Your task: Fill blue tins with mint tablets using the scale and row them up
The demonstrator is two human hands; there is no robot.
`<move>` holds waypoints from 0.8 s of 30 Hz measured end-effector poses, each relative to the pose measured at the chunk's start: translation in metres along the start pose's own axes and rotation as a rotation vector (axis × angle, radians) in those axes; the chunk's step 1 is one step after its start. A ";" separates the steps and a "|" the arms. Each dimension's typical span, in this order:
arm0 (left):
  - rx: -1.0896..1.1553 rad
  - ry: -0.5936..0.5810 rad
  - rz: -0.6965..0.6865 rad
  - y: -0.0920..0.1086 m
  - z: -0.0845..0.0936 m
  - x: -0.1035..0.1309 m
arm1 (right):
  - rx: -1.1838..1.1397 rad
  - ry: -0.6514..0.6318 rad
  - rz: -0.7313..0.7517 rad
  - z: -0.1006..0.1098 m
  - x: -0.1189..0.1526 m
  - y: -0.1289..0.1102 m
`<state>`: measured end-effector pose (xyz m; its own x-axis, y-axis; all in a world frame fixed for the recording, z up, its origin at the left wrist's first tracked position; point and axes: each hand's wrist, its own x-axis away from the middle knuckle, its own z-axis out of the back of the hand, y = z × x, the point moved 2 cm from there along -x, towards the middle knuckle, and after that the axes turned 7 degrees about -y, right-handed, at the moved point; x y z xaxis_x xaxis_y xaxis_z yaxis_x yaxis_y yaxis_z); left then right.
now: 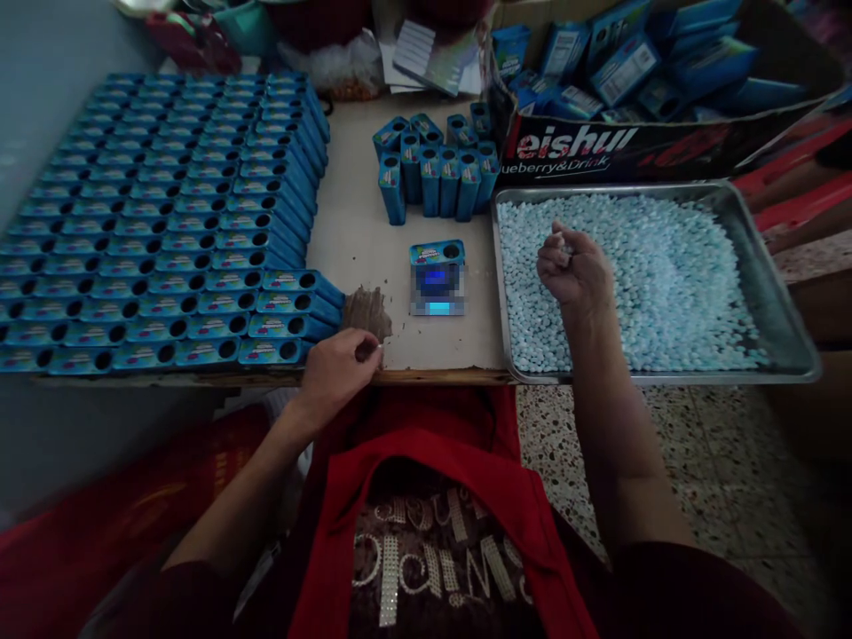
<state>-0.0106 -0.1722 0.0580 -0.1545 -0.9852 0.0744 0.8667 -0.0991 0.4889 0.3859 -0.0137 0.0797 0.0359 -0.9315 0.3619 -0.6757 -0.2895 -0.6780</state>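
Note:
My right hand point(573, 266) is over the metal tray point(792, 333), its fingers curled round some pale blue candies that show at the fingertips. Many more candies point(672, 275) cover the tray's bottom. Near the table's front edge, my left hand point(343, 366) has thumb and fingers brought together, with a tiny white piece at the tips. That hand is beside a brown torn patch point(367, 315) and the front corner of the blue box rows point(153, 275). Between my hands, one blue box point(436, 252) with a dark round hole rests on a small scale point(437, 293) with a lit display.
Several upright blue boxes point(449, 177) stand behind the scale. A dark carton point(639, 146) full of blue boxes is at the back right. Papers point(432, 58) and a plastic bag point(343, 67) lie at the back. Part of another person's arm point(792, 191) shows at the right.

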 end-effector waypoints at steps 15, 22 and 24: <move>0.103 0.210 -0.311 0.106 0.042 -0.147 | 0.351 -0.103 -0.036 -0.024 0.012 0.024; 0.091 0.325 -0.247 0.065 0.042 -0.083 | 0.995 -0.544 0.004 -0.088 0.020 0.010; 0.111 0.288 -0.232 0.052 0.036 -0.061 | 1.255 -0.605 0.048 -0.111 0.019 0.007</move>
<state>0.0269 -0.1124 0.1103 -0.1871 -0.9389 -0.2889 0.7654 -0.3237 0.5562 0.3000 -0.0094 0.1527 0.5588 -0.8019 0.2113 0.4072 0.0433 -0.9123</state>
